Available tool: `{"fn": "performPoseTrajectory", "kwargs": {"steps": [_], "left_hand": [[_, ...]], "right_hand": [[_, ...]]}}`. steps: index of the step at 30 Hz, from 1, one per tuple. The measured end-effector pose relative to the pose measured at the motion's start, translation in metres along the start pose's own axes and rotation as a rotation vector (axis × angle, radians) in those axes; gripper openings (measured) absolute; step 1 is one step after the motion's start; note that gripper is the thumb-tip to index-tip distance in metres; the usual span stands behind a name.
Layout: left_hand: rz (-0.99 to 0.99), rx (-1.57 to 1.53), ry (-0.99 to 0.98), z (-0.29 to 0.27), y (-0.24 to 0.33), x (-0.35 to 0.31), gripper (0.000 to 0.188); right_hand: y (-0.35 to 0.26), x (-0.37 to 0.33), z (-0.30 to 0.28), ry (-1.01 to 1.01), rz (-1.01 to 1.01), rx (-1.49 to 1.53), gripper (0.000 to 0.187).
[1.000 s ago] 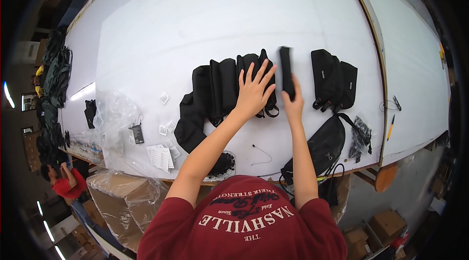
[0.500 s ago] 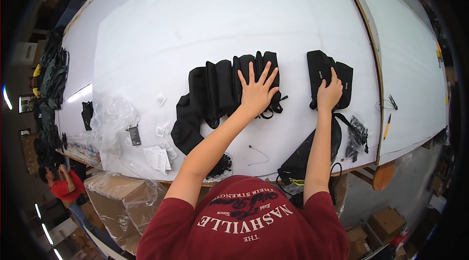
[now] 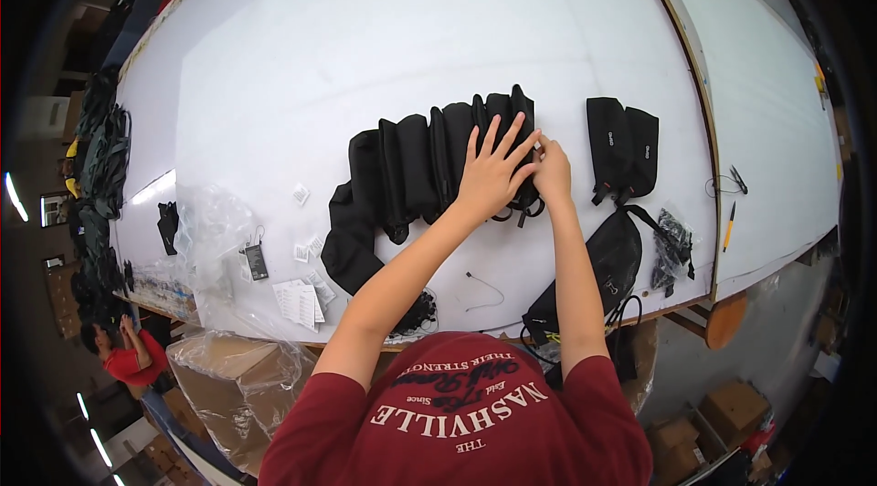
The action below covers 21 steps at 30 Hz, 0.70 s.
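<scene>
White tabletop (image 3: 365,57) is bright and fairly evenly lit, paling toward the far side; lit tubes (image 3: 15,200) burn white at left, a glare streak (image 3: 153,189) sits on the left part of the surface, small highlights dot the clear plastic (image 3: 206,226). Shadows are soft and faint, black bags (image 3: 393,171) go dark enough to swallow some fold detail, left hand (image 3: 493,177) and right hand (image 3: 552,174) read fairly sharp. Fisheye bends the table divider (image 3: 681,15) at right, corners fall to black, dim surroundings at left and near right look stretched and soft.
</scene>
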State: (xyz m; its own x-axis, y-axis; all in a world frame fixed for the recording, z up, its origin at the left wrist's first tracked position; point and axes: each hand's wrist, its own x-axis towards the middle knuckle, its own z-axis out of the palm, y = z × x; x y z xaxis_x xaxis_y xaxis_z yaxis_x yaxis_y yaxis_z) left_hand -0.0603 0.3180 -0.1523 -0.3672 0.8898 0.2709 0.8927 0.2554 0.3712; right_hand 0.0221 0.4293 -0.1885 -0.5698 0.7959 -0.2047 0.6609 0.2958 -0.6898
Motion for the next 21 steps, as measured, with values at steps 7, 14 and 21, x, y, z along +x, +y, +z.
{"fn": "performPoseTrajectory", "kwargs": {"steps": [7, 14, 21], "left_hand": [[-0.053, 0.098, -0.006, 0.011, -0.012, -0.005, 0.047], [-0.049, 0.091, -0.030, 0.017, -0.003, 0.004, 0.048], [-0.010, -0.030, -0.017, 0.020, 0.014, 0.022, 0.049]], "right_hand": [[0.018, 0.009, -0.045, 0.633, -0.180, -0.399, 0.056], [0.056, -0.009, -0.058, 0.509, -0.204, -0.082, 0.044], [-0.002, -0.032, -0.011, 0.296, -0.173, 0.274, 0.054]]}}
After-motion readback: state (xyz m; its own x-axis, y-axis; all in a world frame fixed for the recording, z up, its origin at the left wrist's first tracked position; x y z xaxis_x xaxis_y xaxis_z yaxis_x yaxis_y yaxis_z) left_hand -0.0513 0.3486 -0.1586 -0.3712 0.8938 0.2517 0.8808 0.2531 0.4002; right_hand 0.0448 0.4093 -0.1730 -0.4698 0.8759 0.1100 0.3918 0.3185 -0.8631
